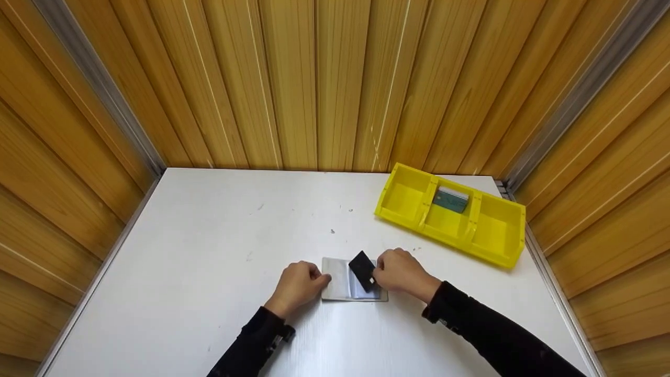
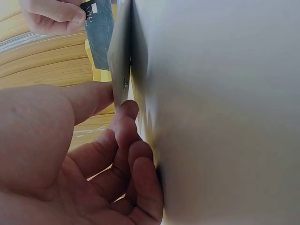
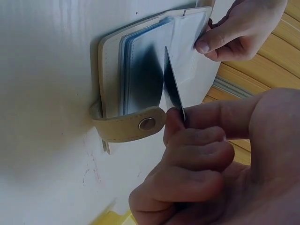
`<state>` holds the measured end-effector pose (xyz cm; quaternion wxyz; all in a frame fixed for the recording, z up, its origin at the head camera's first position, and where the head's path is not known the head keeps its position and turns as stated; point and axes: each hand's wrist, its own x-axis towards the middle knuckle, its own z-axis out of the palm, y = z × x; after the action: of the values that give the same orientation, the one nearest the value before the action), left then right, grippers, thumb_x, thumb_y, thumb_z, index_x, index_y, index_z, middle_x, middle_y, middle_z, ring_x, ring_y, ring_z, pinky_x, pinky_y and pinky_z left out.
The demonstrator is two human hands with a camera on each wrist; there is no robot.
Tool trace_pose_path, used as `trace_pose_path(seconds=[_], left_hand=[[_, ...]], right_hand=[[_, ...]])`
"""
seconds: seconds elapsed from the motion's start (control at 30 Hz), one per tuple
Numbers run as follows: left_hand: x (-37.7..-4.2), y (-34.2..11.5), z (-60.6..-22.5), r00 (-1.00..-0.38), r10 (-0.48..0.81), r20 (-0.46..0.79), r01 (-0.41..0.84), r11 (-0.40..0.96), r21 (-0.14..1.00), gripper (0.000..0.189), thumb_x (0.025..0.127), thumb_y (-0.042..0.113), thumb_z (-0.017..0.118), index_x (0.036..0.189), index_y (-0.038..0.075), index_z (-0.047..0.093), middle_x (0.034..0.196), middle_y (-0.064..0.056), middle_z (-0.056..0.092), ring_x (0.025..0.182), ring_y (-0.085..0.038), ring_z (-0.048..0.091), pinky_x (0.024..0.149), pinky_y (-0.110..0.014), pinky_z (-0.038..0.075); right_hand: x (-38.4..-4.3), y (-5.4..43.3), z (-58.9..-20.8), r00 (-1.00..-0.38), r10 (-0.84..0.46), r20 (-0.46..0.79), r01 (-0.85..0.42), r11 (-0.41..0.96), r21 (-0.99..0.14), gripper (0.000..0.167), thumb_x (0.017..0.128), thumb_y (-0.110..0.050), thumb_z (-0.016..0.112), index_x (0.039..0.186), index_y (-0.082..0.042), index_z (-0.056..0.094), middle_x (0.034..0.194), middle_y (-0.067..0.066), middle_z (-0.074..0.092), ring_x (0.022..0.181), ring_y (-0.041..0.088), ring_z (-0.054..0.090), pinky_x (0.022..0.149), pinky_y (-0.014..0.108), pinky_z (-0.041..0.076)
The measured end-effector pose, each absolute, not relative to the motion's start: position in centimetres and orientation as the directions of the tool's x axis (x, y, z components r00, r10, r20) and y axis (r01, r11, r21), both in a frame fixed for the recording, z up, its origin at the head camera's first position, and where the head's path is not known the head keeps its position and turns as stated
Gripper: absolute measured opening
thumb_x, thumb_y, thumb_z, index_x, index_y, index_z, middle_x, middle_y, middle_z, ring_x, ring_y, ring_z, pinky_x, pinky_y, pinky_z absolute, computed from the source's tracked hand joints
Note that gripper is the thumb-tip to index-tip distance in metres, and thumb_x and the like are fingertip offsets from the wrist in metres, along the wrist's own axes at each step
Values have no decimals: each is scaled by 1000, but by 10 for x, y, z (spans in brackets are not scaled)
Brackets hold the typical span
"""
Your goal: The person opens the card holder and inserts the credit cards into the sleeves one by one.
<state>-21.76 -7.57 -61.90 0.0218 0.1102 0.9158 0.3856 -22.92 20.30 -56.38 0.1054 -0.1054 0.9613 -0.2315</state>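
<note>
A pale card holder [image 1: 336, 280] lies spread open on the white table, its clear plastic sleeves [image 3: 145, 70] on the right half. My left hand [image 1: 299, 285] pinches the holder's left edge between thumb and fingers. Between the thumb and finger of my right hand [image 1: 402, 270] is a dark card [image 1: 361, 268], tilted above the sleeves. In the left wrist view, "VIP" is printed on this card [image 2: 99, 37]. A strap with a metal snap [image 3: 126, 127] sticks up from the holder's edge near my right fingers.
A yellow tray [image 1: 405, 196] with three compartments stands at the back right. Its middle compartment holds a stack of dark green cards [image 1: 451, 200]. Wood-patterned walls [image 1: 314, 84] border the back and sides of the table.
</note>
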Motion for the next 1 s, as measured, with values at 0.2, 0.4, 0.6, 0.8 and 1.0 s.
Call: trace_pose_path(seconds=[0.2,0.4,0.6,0.8,1.0], left_hand=[[-217,-75,-619,-976,213,31,170,674,719,27,95,29,80,71,17,76,69,8,67,68,-10,55,68,-29,47],[-217,-75,-619,-976,217,24,168,674,719,26,96,28,79,72,16,76,70,7,66,69,-11,56,67,-30,47],[-217,-76,-619,-976,216,35,177,685,707,26,95,28,79,72,17,76,70,6,67,69,-11,56,67,-30,48],[-217,-76,-618,-974,222,36,182,681,709,27,96,28,79,73,16,76,69,8,66,67,-10,55,66,-29,46],[-216,-76,-617,-973,227,30,180,679,712,28,97,28,79,73,16,75,65,10,59,66,-9,53,66,-28,44]], right_hand=[[-230,199,-568,-949,-256,-182,-129,846,-517,38,88,-16,66,55,-22,48,55,-9,39,52,12,40,53,29,33],[-230,197,-570,-944,-250,-215,-102,841,-531,38,89,-16,66,56,-22,49,56,-9,40,52,11,39,52,28,32],[-230,197,-571,-939,-241,-245,-73,837,-542,31,88,-13,65,59,-19,56,60,-7,45,56,13,43,53,28,34],[-229,196,-572,-938,-251,-239,-88,838,-538,23,86,-9,62,64,-15,65,69,-2,55,64,16,48,58,30,38],[-228,195,-571,-936,-265,-231,-110,845,-524,17,85,-9,62,72,-9,74,82,5,68,73,18,55,67,33,45]])
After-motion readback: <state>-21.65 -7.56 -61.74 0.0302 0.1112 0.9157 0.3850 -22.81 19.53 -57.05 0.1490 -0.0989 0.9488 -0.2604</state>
